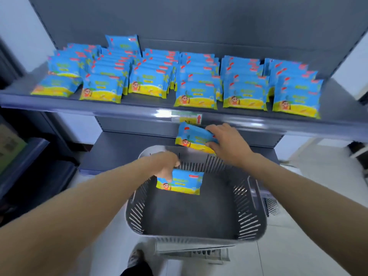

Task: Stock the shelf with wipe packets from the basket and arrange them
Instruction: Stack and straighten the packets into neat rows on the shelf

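Wipe packets like these look light and soft: thin glossy film around a pliant wad, likely slippery on the printed faces and easy to dent, though hardly fragile. A pinch across a short end, or thumb on one face and fingers on the other, should hold one safely; the crimped seams probably give better purchase than the slick middle.

One wipe packet [194,138] is in the right hand [229,143], held just under the front lip of the shelf [139,111], above the basket's far rim. The right fingers [212,127] are curled over its right end, thumb below, closed firmly on it. The right arm reaches forward and slightly inward, wrist level.

A second packet [182,182] stands against the far wall of the grey basket [191,239], the only one visible inside. The left hand [166,166] dips over the rim with its fingers pointing down and closed on the packet's upper left corner; how tight that pinch is cannot be told through the blur.

Rows of packets [196,98] already fill the shelf in upright files.
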Tool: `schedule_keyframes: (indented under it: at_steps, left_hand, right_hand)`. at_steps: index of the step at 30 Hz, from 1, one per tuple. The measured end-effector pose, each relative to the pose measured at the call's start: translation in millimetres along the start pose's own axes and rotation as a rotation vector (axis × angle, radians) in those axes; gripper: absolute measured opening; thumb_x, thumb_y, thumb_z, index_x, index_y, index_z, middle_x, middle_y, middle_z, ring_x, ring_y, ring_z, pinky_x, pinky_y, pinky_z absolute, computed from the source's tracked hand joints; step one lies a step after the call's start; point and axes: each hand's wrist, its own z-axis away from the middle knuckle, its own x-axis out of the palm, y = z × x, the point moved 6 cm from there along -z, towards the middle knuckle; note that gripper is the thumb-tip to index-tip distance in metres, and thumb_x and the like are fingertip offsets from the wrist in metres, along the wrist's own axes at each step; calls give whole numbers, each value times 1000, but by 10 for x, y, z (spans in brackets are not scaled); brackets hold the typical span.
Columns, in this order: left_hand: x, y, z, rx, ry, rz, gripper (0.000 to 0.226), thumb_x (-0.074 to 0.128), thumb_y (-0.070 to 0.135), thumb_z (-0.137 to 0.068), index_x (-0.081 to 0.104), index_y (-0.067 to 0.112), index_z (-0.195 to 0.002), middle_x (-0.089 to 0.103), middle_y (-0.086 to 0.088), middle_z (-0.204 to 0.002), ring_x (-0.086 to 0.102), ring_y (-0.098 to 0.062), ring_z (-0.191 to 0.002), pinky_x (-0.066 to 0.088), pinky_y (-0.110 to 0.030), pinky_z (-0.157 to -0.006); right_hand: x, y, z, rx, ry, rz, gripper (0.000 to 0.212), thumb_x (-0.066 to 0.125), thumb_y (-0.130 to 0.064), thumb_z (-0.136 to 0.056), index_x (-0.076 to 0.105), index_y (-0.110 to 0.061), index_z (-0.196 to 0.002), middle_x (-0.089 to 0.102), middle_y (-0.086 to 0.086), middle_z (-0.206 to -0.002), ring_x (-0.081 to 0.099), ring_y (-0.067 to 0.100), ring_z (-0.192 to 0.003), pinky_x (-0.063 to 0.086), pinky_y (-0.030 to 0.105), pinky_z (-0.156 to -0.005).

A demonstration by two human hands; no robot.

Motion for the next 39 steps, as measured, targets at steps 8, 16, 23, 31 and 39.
schedule_keyframes:
  at_steps: [8,16,23,31,39]
  left_hand:
    - [-1404,-356,770,42,412,-62,23,73,20,-74,51,16,-81,55,-6,-85,54,-27,-83,36,-30,-63]
    - [-1843,-1479,1366,-26,607,23,22,72,19,-75,49,20,-78,53,-1,-82,51,-24,-80,38,-29,-64]
    - [-2086,-2749,1525,-78,684,55,32,72,18,-73,40,22,-69,51,-1,-76,49,-26,-75,38,-32,-62]
    - [-2250,-3845,1524,-139,705,88,38,74,20,-73,38,25,-62,47,1,-70,46,-23,-69,32,-28,-59]
    - [-2087,-4422,1504,-175,695,164,20,71,15,-74,55,20,-85,60,-4,-86,50,-23,-76,36,-27,-64]
  right_hand:
    - [-1273,-445,-641,-27,270,8,47,62,-20,-87,49,-11,-131,62,17,-114,47,33,-110,36,41,-93]
    - [-1378,-882,-1348,95,284,135,45,60,-23,-86,49,-16,-129,64,10,-111,46,32,-108,39,42,-91]
    - [-784,-1282,-1952,187,82,186,45,60,-28,-87,49,-24,-131,60,3,-127,41,28,-121,35,39,-99]
    - [-565,-1614,-2396,272,121,165,44,60,-27,-87,49,-24,-130,63,7,-115,44,30,-116,35,39,-94]
    - [-518,-2045,-2854,204,175,95,42,61,-25,-87,51,-22,-128,64,6,-110,45,27,-109,36,39,-93]
